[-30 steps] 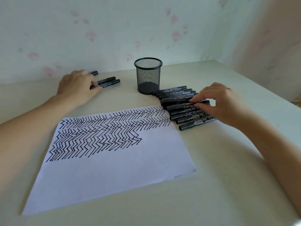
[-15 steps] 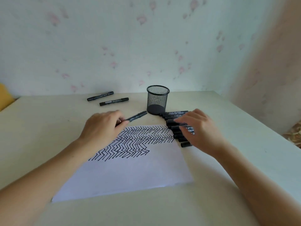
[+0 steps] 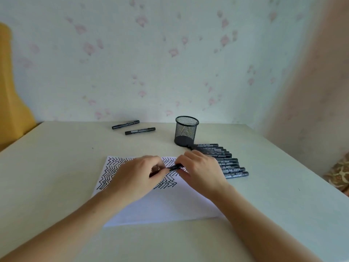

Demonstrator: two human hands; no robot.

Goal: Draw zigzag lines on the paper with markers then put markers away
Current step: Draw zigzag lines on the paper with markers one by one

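Flowered wallpaper (image 3: 170, 63) is seen behind the table (image 3: 56, 167). One marker (image 3: 174, 167) is gripped above the paper (image 3: 170, 205) by both the left hand (image 3: 139, 176) and the right hand (image 3: 200, 171).

A pale table (image 3: 56, 167) is standing against a light wall (image 3: 151, 63) papered with faint pink flower prints, and soft daylight is falling evenly across both. On the right a pinkish curtain (image 3: 311, 91) is hanging beside the table, with a patterned brown cushion (image 3: 338, 173) showing below it. At the far left a yellow chair back (image 3: 11, 103) is rising behind the table's edge.
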